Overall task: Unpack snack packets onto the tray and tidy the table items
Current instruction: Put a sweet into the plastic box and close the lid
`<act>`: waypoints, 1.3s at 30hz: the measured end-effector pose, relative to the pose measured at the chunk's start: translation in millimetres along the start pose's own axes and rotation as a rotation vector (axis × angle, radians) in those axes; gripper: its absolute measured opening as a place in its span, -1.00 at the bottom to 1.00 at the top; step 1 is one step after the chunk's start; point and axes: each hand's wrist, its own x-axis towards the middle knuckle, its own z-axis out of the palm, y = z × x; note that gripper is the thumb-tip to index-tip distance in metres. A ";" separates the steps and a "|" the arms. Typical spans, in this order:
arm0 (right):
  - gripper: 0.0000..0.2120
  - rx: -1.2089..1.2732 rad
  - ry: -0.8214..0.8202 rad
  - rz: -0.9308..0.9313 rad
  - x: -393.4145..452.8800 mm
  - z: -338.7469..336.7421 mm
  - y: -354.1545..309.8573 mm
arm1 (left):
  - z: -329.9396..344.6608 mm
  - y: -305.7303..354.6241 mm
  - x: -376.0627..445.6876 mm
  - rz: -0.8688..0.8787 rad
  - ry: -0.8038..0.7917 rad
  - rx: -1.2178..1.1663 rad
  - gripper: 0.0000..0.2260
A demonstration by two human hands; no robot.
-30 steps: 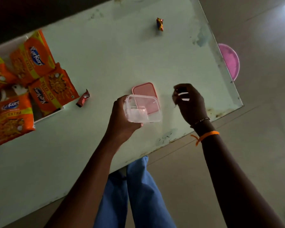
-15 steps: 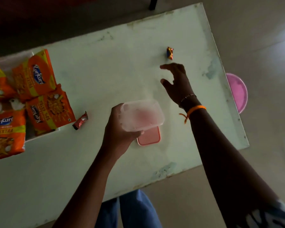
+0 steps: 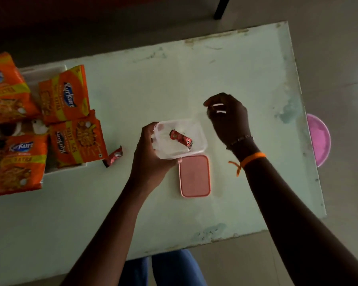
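Spanning most of the view: table (image 3: pixel 132 203), pale green, with worn patches along its near and right edges.
Tray: white tray (image 3: pixel 43 73) at the table's left end, mostly covered.
Snack packets: orange snack packets (image 3: pixel 64 93) piled on the tray, some overhanging its rim.
Left hand: left hand (image 3: pixel 151 155) gripping the left end of a clear box (image 3: pixel 196 139), held above the table.
Right hand: right hand (image 3: pixel 227 116) hovering just right of the box, fingers curled; whether it holds anything, cannot tell.
Lid: pink lid (image 3: pixel 194 176) flat on the table, just below the box.
Inside the box: one small red sweet (image 3: pixel 181 139).
Loose sweet: another red sweet (image 3: pixel 113 156) on the table, beside the tray.
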 end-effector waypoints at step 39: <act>-0.72 -0.296 -0.290 -0.236 -187.6 119.9 -85.5 | -137.5 -105.1 -116.6 -0.079 0.073 0.072 -0.29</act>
